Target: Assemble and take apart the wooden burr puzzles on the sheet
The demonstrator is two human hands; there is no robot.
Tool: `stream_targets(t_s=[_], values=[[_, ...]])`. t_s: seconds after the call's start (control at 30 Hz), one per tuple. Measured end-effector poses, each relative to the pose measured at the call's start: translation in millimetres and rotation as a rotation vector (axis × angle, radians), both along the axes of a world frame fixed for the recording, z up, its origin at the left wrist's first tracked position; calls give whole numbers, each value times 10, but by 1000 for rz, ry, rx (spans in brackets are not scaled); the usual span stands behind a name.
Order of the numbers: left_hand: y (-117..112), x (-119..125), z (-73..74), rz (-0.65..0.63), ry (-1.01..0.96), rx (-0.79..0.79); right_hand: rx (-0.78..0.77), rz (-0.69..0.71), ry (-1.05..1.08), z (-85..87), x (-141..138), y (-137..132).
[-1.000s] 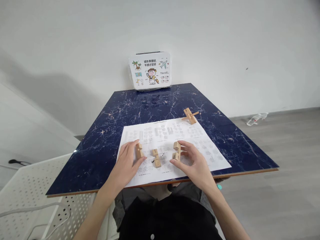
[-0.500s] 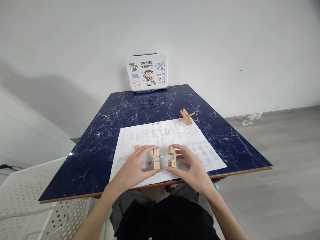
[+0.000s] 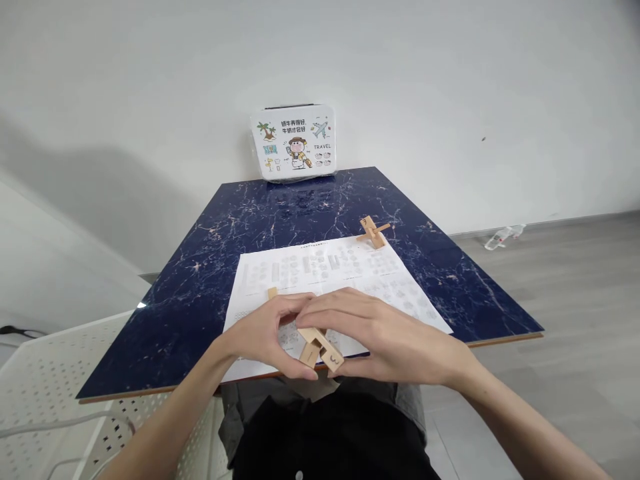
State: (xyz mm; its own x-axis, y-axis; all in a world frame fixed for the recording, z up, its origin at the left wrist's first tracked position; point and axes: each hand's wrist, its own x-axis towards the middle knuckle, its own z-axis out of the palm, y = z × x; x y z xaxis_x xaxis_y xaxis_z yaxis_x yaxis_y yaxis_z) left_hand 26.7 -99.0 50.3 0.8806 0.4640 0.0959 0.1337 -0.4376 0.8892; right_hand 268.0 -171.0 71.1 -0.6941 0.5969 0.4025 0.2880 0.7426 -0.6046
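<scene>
Close together over the near edge of the table, both hands hold pale wooden puzzle pieces. My left hand (image 3: 265,333) is closed, its thumb against the end of a small wooden puzzle block (image 3: 309,354). My right hand (image 3: 373,330) is closed around a notched wooden block marked 3 (image 3: 332,359), tilted and against the first one. Fingers of both hands hide much of the two pieces. Beneath lies a printed instruction sheet (image 3: 310,263). Another wooden piece (image 3: 272,293) shows behind my left hand, mostly covered.
A crossed wooden assembly (image 3: 373,233) sits at the sheet's far right corner. The dark blue marbled table (image 3: 280,220) reaches back to the wall, where a white cartoon-printed case (image 3: 295,143) leans. A white perforated cart (image 3: 50,373) stands left; clear plastic (image 3: 504,237) lies on the floor.
My hands have come together and nearer to my body. The two pieces, apart and upright before, are now tilted and touching. My right hand has turned over the top of its block.
</scene>
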Motion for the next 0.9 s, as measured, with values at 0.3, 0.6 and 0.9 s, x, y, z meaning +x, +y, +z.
stream_targets(t_s=[0.3,0.6,0.9], values=[[37,72,-28,-133,-160,-117,-106,104,111,29,3,94],[-9,-34,-90,-79,-197,-273,-281,24,283,-109,-84,39],[8,12,91,-168,-138,-342,-310,-32,284,-140,-86,25]])
